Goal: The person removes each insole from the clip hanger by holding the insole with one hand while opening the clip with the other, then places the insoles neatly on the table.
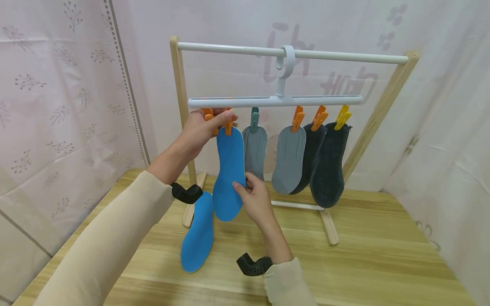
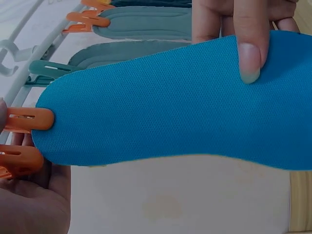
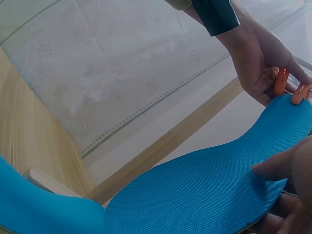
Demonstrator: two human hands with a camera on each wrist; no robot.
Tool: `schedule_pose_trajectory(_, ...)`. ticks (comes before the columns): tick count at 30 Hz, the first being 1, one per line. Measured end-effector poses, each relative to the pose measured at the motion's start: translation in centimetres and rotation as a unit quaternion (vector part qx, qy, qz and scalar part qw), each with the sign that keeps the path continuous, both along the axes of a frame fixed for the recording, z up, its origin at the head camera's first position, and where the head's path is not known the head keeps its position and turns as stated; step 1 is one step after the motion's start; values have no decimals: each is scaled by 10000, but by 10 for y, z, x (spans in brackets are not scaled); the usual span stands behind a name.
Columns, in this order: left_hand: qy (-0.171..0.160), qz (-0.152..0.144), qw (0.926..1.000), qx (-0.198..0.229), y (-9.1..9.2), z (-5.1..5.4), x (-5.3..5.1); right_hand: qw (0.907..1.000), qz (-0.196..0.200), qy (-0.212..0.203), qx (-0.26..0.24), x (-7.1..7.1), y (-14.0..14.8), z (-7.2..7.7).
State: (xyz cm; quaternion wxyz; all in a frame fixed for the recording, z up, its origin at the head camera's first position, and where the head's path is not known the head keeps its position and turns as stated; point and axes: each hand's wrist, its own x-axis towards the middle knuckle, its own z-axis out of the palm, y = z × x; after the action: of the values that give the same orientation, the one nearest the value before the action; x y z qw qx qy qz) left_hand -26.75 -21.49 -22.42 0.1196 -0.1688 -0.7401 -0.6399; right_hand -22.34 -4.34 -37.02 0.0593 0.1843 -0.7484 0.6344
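Unreadable lettering [image 1: 350,84] on pale curtain [image 1: 237,21]

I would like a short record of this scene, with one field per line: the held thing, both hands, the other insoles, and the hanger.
Held thing: blue insole, below the hanger
Left hand: pinches the orange clip at the insole's top end
Right hand: pinches the insole's side edge, thumb on its face
Also hanging: two gray insoles, two dark insoles
Their clips: one green clip, two orange, one yellow clip
On the table: second blue insole
Hanger: white, hooked over the top bar
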Motion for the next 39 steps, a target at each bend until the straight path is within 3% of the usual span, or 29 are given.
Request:
schedule_pose_trajectory(21, -42, -101, 9994, 336, 3, 1, -4, 10000, -15, -88, 41, 2, 5, -2)
schedule_pose_trajectory(39, -32, -151, 9995, 259, 0, 2, -4, 9994, 59, -305, 176, 23, 7, -15)
